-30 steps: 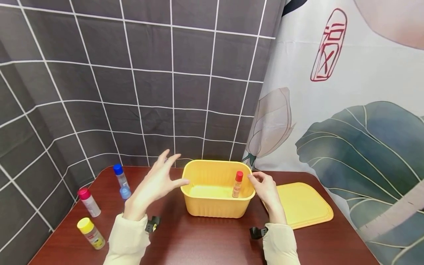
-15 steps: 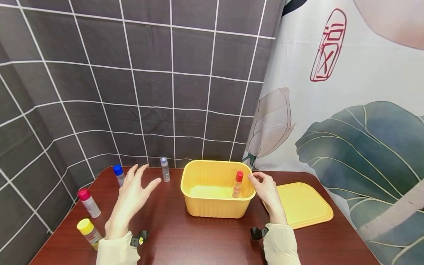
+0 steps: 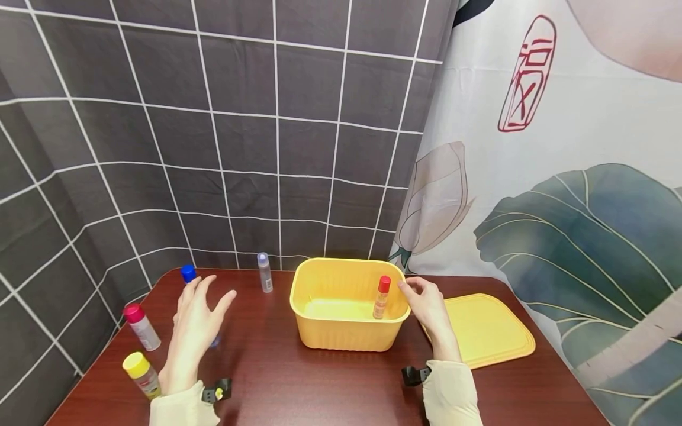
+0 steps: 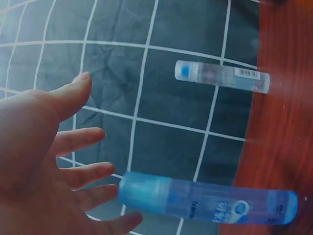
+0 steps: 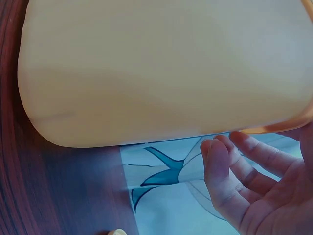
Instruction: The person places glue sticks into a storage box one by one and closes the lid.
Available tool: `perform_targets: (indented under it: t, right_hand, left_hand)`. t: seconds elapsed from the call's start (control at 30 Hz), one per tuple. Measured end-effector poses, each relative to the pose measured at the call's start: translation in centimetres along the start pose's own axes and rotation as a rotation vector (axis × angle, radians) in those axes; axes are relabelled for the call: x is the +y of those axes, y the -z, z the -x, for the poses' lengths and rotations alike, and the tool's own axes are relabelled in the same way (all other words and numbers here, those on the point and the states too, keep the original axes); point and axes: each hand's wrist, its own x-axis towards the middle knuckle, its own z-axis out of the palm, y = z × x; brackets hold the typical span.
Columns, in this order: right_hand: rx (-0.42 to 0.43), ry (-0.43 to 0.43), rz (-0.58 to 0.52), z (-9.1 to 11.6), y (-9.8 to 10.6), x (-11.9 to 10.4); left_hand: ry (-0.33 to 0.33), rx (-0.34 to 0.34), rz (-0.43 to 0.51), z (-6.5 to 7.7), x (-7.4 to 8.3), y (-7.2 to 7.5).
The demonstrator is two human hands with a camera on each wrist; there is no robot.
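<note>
My left hand (image 3: 192, 331), fingers spread and holding nothing, is over the left of the table beside a light-blue bottle (image 4: 210, 198). In the head view it hides most of that bottle. Behind its fingertips is a blue-capped bottle (image 3: 188, 273); a slim clear bottle (image 3: 264, 273) stands farther back. On the right, my right hand (image 3: 428, 307) pinches the right rim of a yellow plastic bin (image 3: 348, 334); curled fingers (image 5: 254, 147) show at that rim. Inside the bin stands a small red-capped bottle (image 3: 380, 299).
A pink-capped can (image 3: 142, 328) and a yellow-capped bottle (image 3: 141, 374) stand at the table's left edge. The yellow lid (image 3: 487, 328) lies flat right of the bin. A dark grid curtain (image 3: 240, 148) hangs behind the brown table (image 3: 314, 390).
My left hand has moved left and toward me, from beside the bin to the bottles, uncovering the slim clear bottle. My right hand has stayed at the bin's rim.
</note>
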Motion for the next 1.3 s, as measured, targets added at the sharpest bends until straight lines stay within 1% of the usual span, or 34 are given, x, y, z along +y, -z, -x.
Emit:
perform_targets:
  t: [0.1,0.23,0.37,0.5,0.67,0.83,1.03,1.13,1.3]
  right_hand:
    - [-0.001,-0.007,-0.008,0.0,0.1,0.0]
    - [-0.002,-0.019,-0.018,0.2,0.1,0.1]
    - [-0.006,-0.020,-0.021,0.3,0.0,0.2]
    - [0.004,-0.007,-0.018,0.3,-0.1,0.4]
    - [0.005,-0.002,-0.038,0.2,-0.1,0.4]
    - [-0.006,-0.002,-0.071,0.1,-0.2,0.3]
    - [-0.002,-0.003,-0.075,0.1,-0.1,0.2]
    - [-0.002,-0.006,-0.078,0.1,-0.2,0.2]
    - [-0.009,-0.012,-0.084,0.1,-0.2,0.2]
  left_hand:
    - [0.017,-0.003,0.019,0.0,-0.6,-0.1]
    - [0.046,-0.024,0.032,0.1,-1.6,-0.1]
    - [0.080,-0.048,0.016,0.2,-2.4,0.0]
    - [0.110,-0.081,-0.003,0.1,-2.9,0.3]
    - [0.122,-0.133,-0.039,-0.1,-3.2,0.5]
    - [0.128,-0.166,-0.065,-0.2,-3.5,0.9]
    - [0.170,-0.225,-0.088,-0.3,-3.5,1.4]
    - [0.179,-0.232,-0.096,-0.4,-3.4,1.6]
    - [0.175,-0.226,-0.099,-0.2,-3.3,1.8]
